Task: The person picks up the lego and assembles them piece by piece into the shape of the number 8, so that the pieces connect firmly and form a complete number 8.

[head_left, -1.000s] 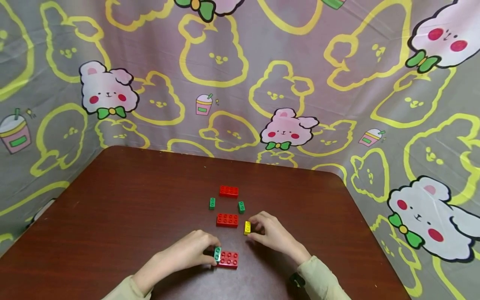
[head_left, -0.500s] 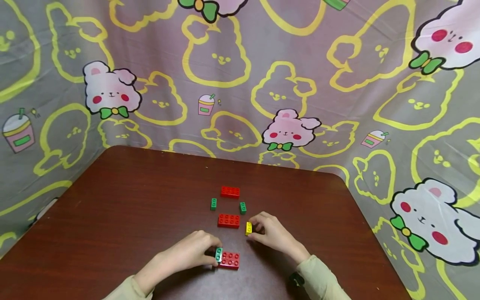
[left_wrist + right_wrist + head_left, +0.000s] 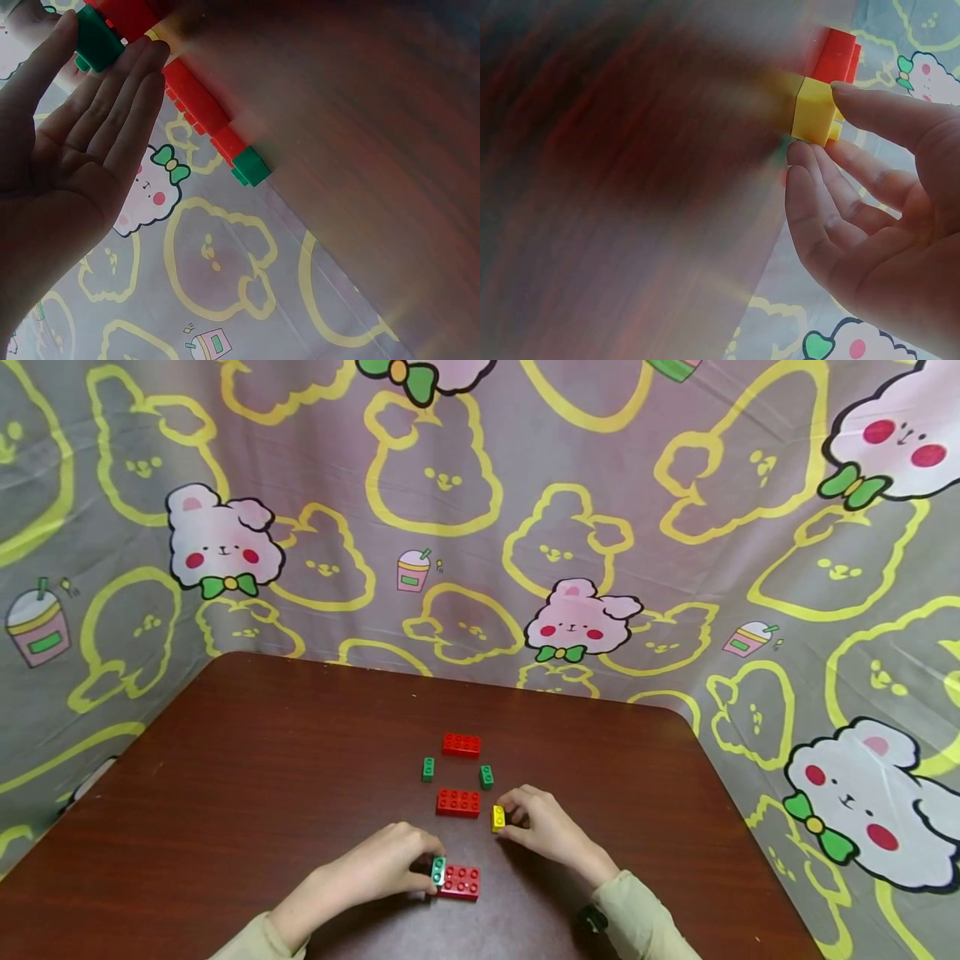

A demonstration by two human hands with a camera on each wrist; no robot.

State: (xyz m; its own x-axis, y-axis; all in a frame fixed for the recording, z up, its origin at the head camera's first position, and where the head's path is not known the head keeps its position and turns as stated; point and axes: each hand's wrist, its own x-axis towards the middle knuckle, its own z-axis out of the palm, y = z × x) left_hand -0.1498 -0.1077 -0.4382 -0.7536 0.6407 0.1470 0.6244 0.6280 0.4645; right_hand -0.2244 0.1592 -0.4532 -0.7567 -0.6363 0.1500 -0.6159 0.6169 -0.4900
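Beyond the hands (image 3: 457, 852), red bricks (image 3: 457, 802), green bricks (image 3: 427, 768)

Head view: even, soft light, sharp, faint shadows under our hands | edges bowed by the wide lens | wrist views: table (image 3: 390, 112) beyond our fingers smeared, streaked with blur and glare.

A dark brown wooden desk (image 3: 247, 793) carries three loose bricks near its middle: a red brick (image 3: 461, 745) farthest back, with two small green bricks, one (image 3: 427, 768) to its left and one (image 3: 487, 777) to its right, just in front. Behind hangs a grey cloth (image 3: 450, 527) printed with yellow-outlined and pink rabbits.
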